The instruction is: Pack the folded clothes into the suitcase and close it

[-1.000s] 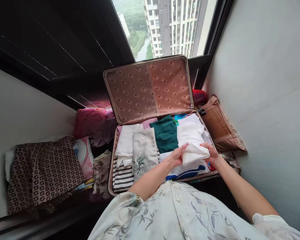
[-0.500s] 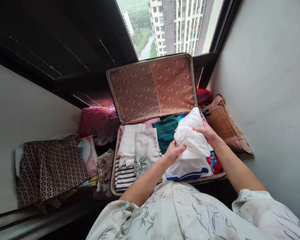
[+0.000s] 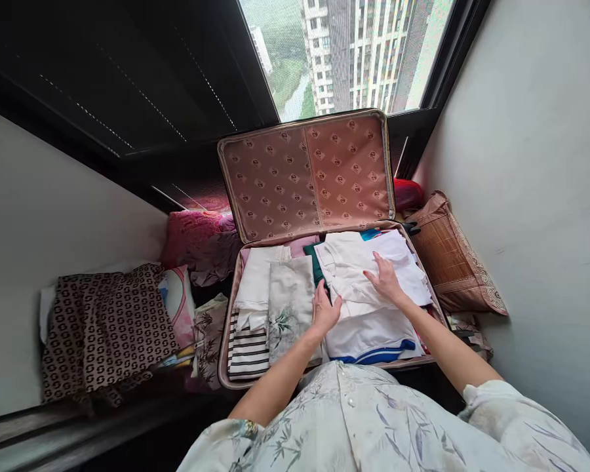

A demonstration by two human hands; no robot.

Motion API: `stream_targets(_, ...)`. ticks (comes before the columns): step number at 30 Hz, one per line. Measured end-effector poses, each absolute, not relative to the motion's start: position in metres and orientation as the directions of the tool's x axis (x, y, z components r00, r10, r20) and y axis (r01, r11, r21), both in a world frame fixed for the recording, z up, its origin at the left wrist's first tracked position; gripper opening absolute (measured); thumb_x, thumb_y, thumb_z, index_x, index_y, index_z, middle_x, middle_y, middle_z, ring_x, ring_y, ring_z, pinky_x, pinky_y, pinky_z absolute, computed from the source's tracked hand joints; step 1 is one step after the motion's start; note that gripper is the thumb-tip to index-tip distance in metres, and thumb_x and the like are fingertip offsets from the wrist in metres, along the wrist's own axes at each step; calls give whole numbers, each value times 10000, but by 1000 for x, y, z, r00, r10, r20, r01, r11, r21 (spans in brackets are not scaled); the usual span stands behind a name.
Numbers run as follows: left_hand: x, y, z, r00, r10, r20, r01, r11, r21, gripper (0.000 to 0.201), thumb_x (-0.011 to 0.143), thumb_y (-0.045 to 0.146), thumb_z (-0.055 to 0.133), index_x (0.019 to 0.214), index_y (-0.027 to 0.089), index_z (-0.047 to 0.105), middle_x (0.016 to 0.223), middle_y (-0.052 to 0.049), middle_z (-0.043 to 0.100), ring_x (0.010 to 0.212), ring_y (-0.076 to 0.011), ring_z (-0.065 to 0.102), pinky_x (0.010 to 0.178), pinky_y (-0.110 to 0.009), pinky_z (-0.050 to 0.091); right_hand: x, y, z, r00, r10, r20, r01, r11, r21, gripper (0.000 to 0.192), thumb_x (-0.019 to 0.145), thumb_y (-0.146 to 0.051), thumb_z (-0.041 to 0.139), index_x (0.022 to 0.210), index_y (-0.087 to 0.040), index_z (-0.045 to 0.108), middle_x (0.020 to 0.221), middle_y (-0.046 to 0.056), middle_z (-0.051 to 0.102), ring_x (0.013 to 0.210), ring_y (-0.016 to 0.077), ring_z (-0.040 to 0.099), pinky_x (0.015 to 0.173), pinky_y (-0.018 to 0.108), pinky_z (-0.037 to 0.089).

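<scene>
A folded white garment lies on the right side of the packed suitcase, over a dark green cloth of which only the left edge shows. My right hand rests on the white garment with its fingers spread. At the garment's left edge, my left hand is open, beside a grey garment with a plant print. Nearer to me lies a white garment with a blue stripe. A cream garment and a black-and-white striped cloth fill the left side.
The suitcase lid stands open against the window. A brown patterned cloth and a pink pillow are piled on the left. A brown woven cushion leans by the right wall.
The white garment, held up in both hands before, now lies in the suitcase, covering most of the green cloth. Both hands have let go and opened. The camera view has shifted slightly.
</scene>
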State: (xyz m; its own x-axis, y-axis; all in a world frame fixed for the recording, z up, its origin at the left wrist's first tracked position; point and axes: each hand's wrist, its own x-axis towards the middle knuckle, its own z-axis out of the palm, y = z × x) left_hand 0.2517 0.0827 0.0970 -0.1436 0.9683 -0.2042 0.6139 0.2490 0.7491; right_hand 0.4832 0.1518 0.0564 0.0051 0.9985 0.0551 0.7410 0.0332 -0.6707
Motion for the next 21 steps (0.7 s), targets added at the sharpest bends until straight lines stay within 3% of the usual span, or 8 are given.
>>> stream_targets(3, 269, 88, 117, 55, 996, 67, 827, -83, 556, 773, 929, 411, 634, 1614, 179, 361, 1663, -199, 328, 1535, -396, 291, 1226, -599, 288, 494, 140, 62, -43, 974, 223, 889, 139, -437, 669, 972, -514, 516, 1584, -253, 442, 1637, 188, 388, 1490, 420, 323, 1148, 629, 325)
stream_targets(5, 286, 96, 119, 241, 968, 73, 856, -248, 454, 829, 905, 498, 684, 1632, 277, 353, 1731, -127, 198, 1588, -437, 88, 1238, -680, 162, 502, 134, 61, -32, 974, 226, 935, 109, -338, 625, 980, -538, 521, 1564, -321, 477, 1709, 146, 260, 1550, 459, 169, 1158, 684, 255)
stream_targets(7, 299, 105, 108, 402, 916, -15, 828, -356, 433, 873, 836, 561, 762, 1607, 372, 399, 1746, -74, 164, 1586, -474, -25, 1213, -750, 50, 507, 130, 55, -10, 987, 162, 946, 62, -319, 597, 974, -539, 545, 1541, -357, 507, 1738, 116, 184, 1565, 481, 76, 1155, 733, 204)
stream_targets(11, 305, 121, 70, 503, 844, -189, 799, -371, 473, 851, 781, 565, 823, 1549, 440, 480, 1747, -55, 161, 1572, -511, -66, 1160, -803, -47, 508, 134, 39, 71, 997, 0, 920, -65, -387, 597, 956, -529, 586, 1531, -386, 509, 1753, 86, 131, 1568, 485, 11, 1136, 791, 147)
stream_targets(16, 305, 127, 56, 490, 856, -167, 784, -349, 513, 851, 765, 521, 853, 1536, 434, 503, 1750, -70, 139, 1563, -533, -76, 1128, -832, -73, 512, 139, 42, 85, 994, -61, 905, -103, -412, 606, 949, -509, 610, 1533, -381, 508, 1755, 111, 115, 1573, 467, 25, 1137, 794, 137)
stream_targets(19, 306, 117, 66, 511, 844, -164, 755, -349, 555, 856, 756, 534, 857, 1531, 405, 518, 1748, -95, 140, 1561, -540, -59, 1107, -850, -81, 511, 128, 56, 70, 993, -97, 923, -101, -372, 599, 982, -547, 526, 1551, -364, 492, 1749, 149, 113, 1559, 509, 59, 1090, 830, 174)
stream_targets(21, 303, 106, 71, 519, 841, -156, 727, -338, 598, 858, 750, 536, 860, 1527, 380, 530, 1743, -105, 162, 1564, -535, -51, 1117, -847, -56, 503, 119, 63, 58, 998, -28, 945, -64, -322, 598, 1012, -570, 431, 1580, -384, 440, 1752, 142, 104, 1555, 517, 76, 1059, 840, 219)
